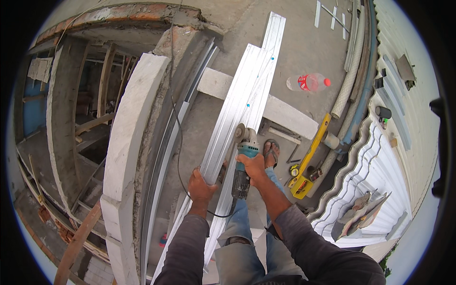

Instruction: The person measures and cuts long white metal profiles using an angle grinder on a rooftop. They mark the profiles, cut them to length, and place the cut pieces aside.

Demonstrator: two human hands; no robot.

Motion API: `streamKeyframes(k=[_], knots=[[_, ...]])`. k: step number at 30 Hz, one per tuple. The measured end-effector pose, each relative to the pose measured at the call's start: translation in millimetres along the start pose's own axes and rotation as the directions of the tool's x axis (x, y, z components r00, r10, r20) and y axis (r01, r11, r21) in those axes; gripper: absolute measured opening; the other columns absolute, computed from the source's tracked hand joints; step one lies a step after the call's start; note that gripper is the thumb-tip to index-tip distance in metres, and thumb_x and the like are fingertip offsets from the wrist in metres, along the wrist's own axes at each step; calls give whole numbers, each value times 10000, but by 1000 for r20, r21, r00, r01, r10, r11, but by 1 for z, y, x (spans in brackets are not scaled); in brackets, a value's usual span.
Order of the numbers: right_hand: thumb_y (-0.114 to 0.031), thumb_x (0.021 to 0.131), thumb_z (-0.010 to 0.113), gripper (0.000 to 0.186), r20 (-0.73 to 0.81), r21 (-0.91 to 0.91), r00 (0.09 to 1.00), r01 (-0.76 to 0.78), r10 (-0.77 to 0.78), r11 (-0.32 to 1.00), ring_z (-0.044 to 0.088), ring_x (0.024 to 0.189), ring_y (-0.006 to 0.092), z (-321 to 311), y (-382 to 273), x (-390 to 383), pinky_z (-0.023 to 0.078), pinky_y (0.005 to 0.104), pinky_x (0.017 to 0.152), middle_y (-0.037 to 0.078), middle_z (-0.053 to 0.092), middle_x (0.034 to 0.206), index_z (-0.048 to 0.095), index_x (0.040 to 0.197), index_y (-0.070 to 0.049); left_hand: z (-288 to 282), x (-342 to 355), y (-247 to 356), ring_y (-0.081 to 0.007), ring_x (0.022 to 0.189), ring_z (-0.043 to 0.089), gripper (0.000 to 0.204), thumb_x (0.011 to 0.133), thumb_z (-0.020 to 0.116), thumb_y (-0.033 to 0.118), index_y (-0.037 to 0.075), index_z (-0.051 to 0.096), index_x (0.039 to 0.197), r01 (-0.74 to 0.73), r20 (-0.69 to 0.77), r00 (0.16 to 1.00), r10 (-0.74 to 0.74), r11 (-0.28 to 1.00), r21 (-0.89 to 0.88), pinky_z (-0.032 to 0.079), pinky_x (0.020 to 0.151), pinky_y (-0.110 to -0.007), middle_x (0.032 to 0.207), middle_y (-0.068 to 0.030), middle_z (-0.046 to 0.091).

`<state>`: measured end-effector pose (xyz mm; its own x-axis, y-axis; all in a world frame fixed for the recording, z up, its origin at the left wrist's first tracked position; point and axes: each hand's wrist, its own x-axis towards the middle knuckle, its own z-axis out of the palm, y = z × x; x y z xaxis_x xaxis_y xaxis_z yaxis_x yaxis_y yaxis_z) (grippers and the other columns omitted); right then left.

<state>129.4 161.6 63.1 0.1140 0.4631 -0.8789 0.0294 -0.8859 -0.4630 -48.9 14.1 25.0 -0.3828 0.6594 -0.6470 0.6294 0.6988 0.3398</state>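
Under the left hand [199, 183], long white metal profiles [240, 102] pressed flat, beside it right hand [253, 166] closed tight around teal angle grinder [246, 152], disc touching 1 profile.

**Hidden and cut-off items, head view**

Right hand [252, 166] covers the grinder [243, 161] body; its switch is not visible. Left hand [199, 186] fingers wrap under the metal profile [247, 95], out of sight. Profile's near end is hidden behind the forearms. Cutting disc partly masked, possibly touching the profile. Yellow level [311, 152] markings too small to tell.
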Motion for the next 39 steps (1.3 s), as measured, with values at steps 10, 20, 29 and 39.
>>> streamKeyframes(k=[10, 20, 29, 39], knots=[[-108, 779, 824, 253, -29, -5, 1000, -11, 10, 1000, 695, 689, 192, 2, -1, 5, 566, 385, 608, 86, 715, 870, 692, 967, -2, 2, 0, -3, -439, 1219, 619, 1022, 570, 994, 196, 42, 443, 1416, -30, -21, 999, 29, 999, -34, 507, 1057, -487, 1281, -231, 626], [-119, 755, 835, 275, -126, -45, 991, 43, -49, 998, 680, 670, 192, 13, -4, -2, 545, 389, 588, 98, 714, 858, 701, 949, 23, 18, 6, -18, -425, 1219, 635, 1011, 584, 980, 282, 51, 465, 1423, -31, -47, 998, 30, 999, -32, 528, 1037, -489, 1300, -226, 649], [-146, 757, 846, 313, -118, -79, 993, 8, -18, 997, 685, 690, 211, 16, -15, -7, 557, 419, 611, 123, 721, 889, 720, 961, 54, 2, 1, -11, -424, 1220, 639, 1096, 519, 1023, 323, 46, 465, 1421, -40, -4, 999, 40, 999, -22, 523, 1046, -482, 1299, -224, 651], [-118, 777, 830, 267, -146, -65, 989, -32, 22, 997, 695, 676, 206, 23, -16, -10, 550, 392, 601, 105, 734, 869, 726, 973, 30, -4, -1, -8, -446, 1236, 624, 1102, 543, 1027, 278, -4, 443, 1433, -66, 9, 998, 67, 995, -69, 511, 1069, -489, 1323, -258, 622]])
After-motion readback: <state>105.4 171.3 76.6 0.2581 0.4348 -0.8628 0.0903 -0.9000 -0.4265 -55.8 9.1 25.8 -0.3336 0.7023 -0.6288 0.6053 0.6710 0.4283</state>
